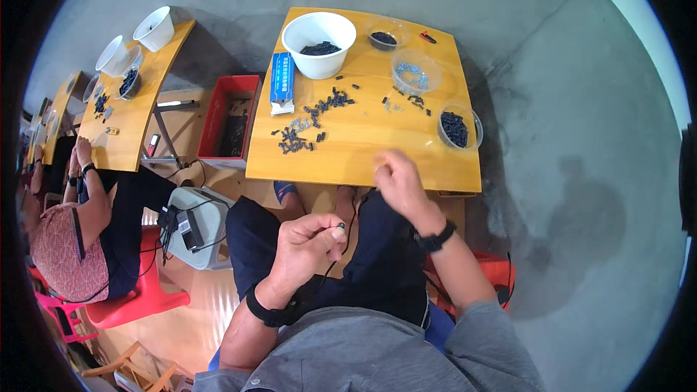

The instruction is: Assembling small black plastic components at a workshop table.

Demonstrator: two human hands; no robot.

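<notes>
Above my lap, my left hand (pixel 308 247) pinches a small dark piece (pixel 340 226) between thumb and fingertips; only its end shows. My right hand (pixel 398 180) is over the table's front edge with its fingers curled in, and whatever they may hold is hidden. Beyond it on the wooden table (pixel 348 163) lie loose black plastic pieces (pixel 294 147) and a small heap of clear bits (pixel 298 125). A clear bowl of black pieces (pixel 455 129) stands at the right edge. Another clear bowl (pixel 415 72) holds pale bluish bits.
A white tub (pixel 319 43) with black pieces stands at the back beside a blue box (pixel 282 83). A further bowl (pixel 383 36) and a small red tool (pixel 428 38) lie behind. Left are a red bin (pixel 229 120), a grey stool (pixel 196 225) and a seated person (pixel 76 239).
</notes>
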